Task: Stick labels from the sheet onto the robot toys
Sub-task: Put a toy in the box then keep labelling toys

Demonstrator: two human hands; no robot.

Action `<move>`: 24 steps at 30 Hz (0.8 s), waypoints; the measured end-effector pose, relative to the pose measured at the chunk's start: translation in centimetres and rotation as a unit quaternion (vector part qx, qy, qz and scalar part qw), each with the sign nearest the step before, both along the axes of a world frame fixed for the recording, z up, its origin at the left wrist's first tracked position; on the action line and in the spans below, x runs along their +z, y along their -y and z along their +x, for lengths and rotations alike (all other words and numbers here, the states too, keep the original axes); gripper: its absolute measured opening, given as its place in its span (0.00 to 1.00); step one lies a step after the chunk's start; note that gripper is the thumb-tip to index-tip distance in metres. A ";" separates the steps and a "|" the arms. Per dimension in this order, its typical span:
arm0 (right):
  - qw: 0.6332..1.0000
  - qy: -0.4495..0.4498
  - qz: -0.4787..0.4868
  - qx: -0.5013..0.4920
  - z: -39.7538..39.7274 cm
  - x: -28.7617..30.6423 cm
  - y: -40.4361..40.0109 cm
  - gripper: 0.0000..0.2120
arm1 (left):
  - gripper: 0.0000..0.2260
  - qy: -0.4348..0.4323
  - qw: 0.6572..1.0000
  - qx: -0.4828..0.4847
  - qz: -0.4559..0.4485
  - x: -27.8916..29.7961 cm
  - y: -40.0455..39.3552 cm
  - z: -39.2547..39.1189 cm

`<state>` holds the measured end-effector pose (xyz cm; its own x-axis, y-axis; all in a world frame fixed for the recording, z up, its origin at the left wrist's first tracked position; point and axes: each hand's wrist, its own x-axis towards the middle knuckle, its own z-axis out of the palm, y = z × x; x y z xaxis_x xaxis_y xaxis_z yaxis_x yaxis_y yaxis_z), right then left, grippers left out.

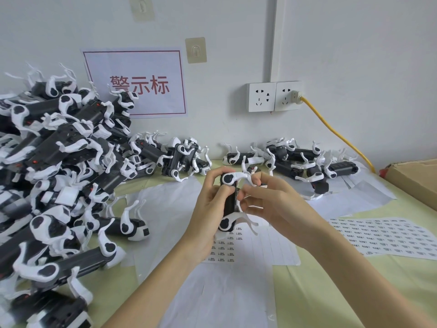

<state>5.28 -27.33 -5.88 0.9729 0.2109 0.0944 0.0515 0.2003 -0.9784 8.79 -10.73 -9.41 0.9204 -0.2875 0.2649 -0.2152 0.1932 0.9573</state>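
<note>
above label sheet [222,253]: left hand [210,202] grips robot toy [229,200], fingers curled round body; right hand [267,197] fingertips pinched against its side.

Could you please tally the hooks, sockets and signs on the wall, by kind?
Hooks: 2
Sockets: 2
Sign: 1
Total: 5

left hand [214,200] gripping robot toy [229,200], right hand [267,200] pinching at its side, label sheet [222,253] beneath
</note>
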 end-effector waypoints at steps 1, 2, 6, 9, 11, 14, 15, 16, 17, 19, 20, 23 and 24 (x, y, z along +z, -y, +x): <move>1.000 0.000 -0.002 0.001 0.0 0.0 0.0 0.13 | 0.16 0.009 1.000 0.006 0.009 0.1 0.0 0.0; 1.000 -0.001 -0.003 0.003 0.0 0.0 -0.1 0.13 | 0.16 0.021 1.000 0.008 0.014 0.1 -0.1 0.0; 1.000 -0.004 0.006 -0.001 0.0 0.2 0.0 0.12 | 0.16 0.035 0.999 -0.018 0.032 0.3 -0.5 0.1; 1.000 -0.012 0.025 -0.008 0.1 0.3 0.4 0.12 | 0.20 0.026 0.996 -0.076 0.030 0.6 -0.9 0.1; 0.999 -0.022 0.033 -0.011 0.2 0.3 0.7 0.12 | 0.23 0.020 0.995 -0.096 0.026 0.6 -1.0 0.2; 0.999 -0.031 0.041 -0.012 0.4 0.2 0.9 0.13 | 0.28 0.023 0.993 -0.117 0.013 0.6 -1.0 0.2; 0.998 -0.031 0.044 -0.011 0.4 0.1 0.8 0.12 | 0.27 0.024 0.993 -0.119 0.008 0.6 -0.9 0.2; 0.999 -0.029 0.044 -0.010 0.4 0.1 0.8 0.12 | 0.24 0.023 0.993 -0.115 0.003 0.7 -0.9 0.2; 0.999 -0.028 0.044 -0.011 0.4 0.0 0.8 0.11 | 0.22 0.023 0.994 -0.105 0.002 0.7 -0.8 0.1; 0.999 -0.025 0.044 -0.009 0.4 -0.1 0.7 0.09 | 0.20 0.023 0.997 -0.076 0.008 0.7 -0.6 0.1; 0.999 -0.023 0.045 -0.006 0.5 -0.1 0.7 0.09 | 0.19 0.025 0.998 -0.064 0.012 0.5 -0.5 0.1; 0.999 -0.023 0.042 0.006 0.4 -0.1 0.6 0.07 | 0.19 0.056 0.998 -0.023 0.035 0.3 -0.4 0.1; 0.999 -0.023 0.038 0.009 0.4 -0.1 0.6 0.08 | 0.19 0.068 0.996 -0.013 0.047 0.3 -0.5 0.1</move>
